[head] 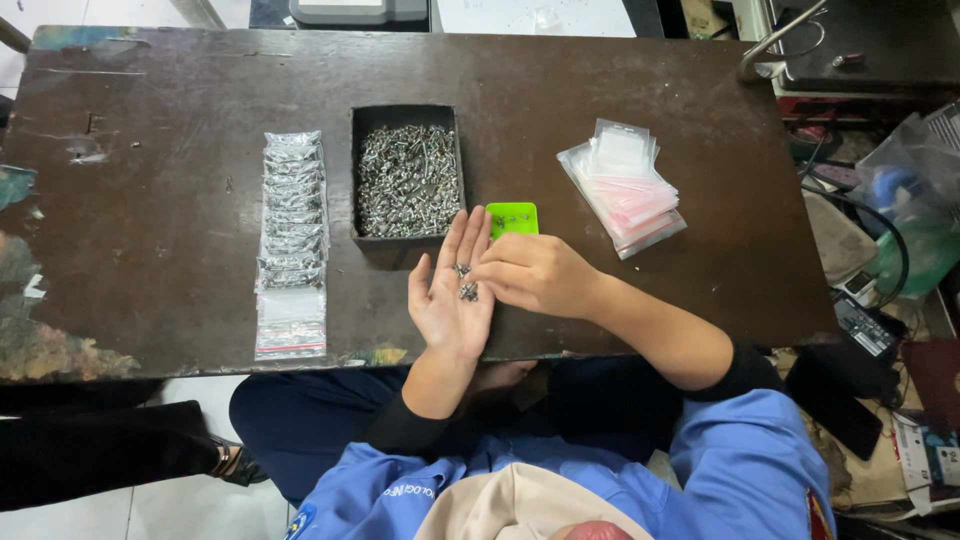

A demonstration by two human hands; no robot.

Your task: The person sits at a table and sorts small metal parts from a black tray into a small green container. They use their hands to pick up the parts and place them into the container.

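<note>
Small screws (466, 290) resting mid-palm on flat, open left hand (450, 300) — right hand (535, 275) fingers (492, 272) curled, tips touching them from the right; actual pinch cannot be told.

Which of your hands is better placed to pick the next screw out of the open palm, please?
Probably the right hand: its fingertips already touch the small screws lying in the left hand, which is palm up, serving as the holder.

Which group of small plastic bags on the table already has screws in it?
The row of bags left of the black screw tray; they look silvery with screws, while the pile right of it lies flat and empty.
</note>
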